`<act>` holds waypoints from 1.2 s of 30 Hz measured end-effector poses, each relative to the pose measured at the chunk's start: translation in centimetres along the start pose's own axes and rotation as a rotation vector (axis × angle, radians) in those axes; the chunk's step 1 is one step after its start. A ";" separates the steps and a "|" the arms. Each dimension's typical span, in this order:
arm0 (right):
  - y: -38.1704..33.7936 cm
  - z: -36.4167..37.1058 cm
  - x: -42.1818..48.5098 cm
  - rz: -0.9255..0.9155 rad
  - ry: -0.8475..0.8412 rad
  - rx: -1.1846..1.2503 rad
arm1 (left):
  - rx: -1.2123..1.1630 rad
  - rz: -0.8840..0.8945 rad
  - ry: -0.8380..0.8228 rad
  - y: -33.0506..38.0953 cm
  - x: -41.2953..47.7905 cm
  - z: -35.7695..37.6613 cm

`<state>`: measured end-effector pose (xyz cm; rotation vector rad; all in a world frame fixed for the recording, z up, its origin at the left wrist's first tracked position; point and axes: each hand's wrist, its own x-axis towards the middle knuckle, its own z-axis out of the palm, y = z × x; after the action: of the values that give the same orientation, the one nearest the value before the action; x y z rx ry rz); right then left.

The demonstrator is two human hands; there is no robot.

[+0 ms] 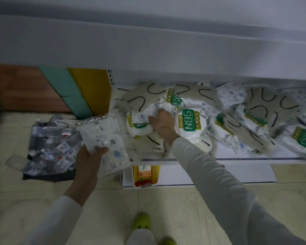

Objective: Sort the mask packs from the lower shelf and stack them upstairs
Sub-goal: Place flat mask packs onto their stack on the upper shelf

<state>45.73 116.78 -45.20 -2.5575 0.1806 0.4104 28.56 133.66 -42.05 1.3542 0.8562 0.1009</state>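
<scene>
Patterned mask pack (pixel 102 138) — clear wrapper, blue print; gripped at its lower edge by left hand (pixel 88 159), held off the shelf, to its left.
Mask packs (pixel 254 112) — mixed heap on lower shelf (pixel 245 158).
Right hand (pixel 163 122) — in the heap's left part, fingers bent onto a printed pack (pixel 141 115) just beside N95 pack (pixel 190 121); whether it grasps cannot be told.
</scene>
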 end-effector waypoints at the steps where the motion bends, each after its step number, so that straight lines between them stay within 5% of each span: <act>1: -0.1 0.0 0.1 0.020 0.025 0.048 | 0.001 0.001 0.002 0.0 0.1 -0.2; 11: 0.5 -2.5 -0.3 0.132 0.168 0.292 | 0.005 0.017 -0.059 -0.7 0.7 0.2; 18: 3.0 -5.3 -5.3 0.256 0.053 0.803 | -0.015 -0.032 -0.119 -1.0 0.2 2.8; 23: 5.7 -6.4 -11.3 0.302 -0.036 0.934 | -0.003 -0.032 -0.117 -1.1 -2.0 6.8; 30: 7.1 -8.9 -16.4 0.002 -0.064 0.775 | -0.371 -0.304 -0.176 0.6 -6.4 11.7; 36: 8.2 -12.9 -18.6 -0.310 0.034 0.519 | -0.428 -0.052 -0.182 2.2 -11.2 13.1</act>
<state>29.75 103.79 -32.72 -2.0353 -0.0895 0.1709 29.26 117.73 -35.14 0.9237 0.6690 0.1117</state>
